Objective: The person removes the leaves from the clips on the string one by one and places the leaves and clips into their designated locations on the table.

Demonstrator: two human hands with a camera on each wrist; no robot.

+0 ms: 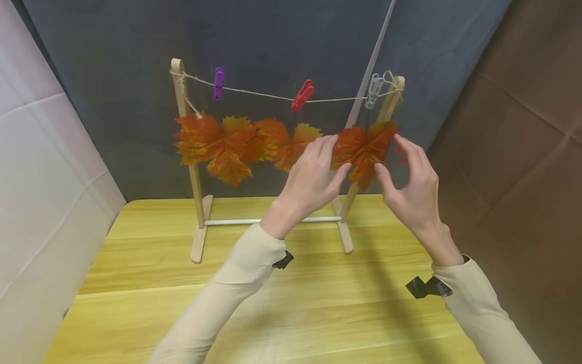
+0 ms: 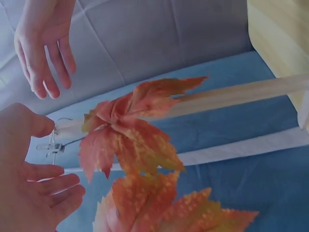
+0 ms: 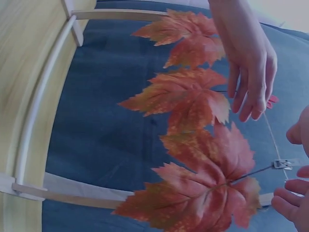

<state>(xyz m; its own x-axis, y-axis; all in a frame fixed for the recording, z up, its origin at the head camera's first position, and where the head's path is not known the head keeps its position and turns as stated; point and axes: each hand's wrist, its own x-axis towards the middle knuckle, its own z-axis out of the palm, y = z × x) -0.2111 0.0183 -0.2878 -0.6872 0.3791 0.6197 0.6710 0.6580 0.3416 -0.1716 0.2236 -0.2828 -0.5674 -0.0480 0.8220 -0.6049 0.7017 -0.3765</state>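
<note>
Three orange-red artificial maple leaves hang by thin stems from clothespins on a twine line (image 1: 259,93). The rightmost leaf (image 1: 364,151) hangs under a pale grey clothespin (image 1: 375,91). On its left side is my left hand (image 1: 311,174), fingers spread and slightly bent, partly hiding the middle leaf (image 1: 283,141). My right hand (image 1: 414,184) is to its right, thumb and fingers apart. In the left wrist view, that leaf (image 2: 130,128) hangs beyond my left hand (image 2: 34,179), with a gap between them. Neither hand holds anything.
A wooden stand (image 1: 194,187) with a white crossbar (image 1: 232,222) carries the line on a wood-grain table (image 1: 136,268). A purple clothespin (image 1: 219,83) is above the left leaf (image 1: 225,146), a red one (image 1: 302,95) above the middle leaf. Dark cloth (image 1: 282,40) hangs behind.
</note>
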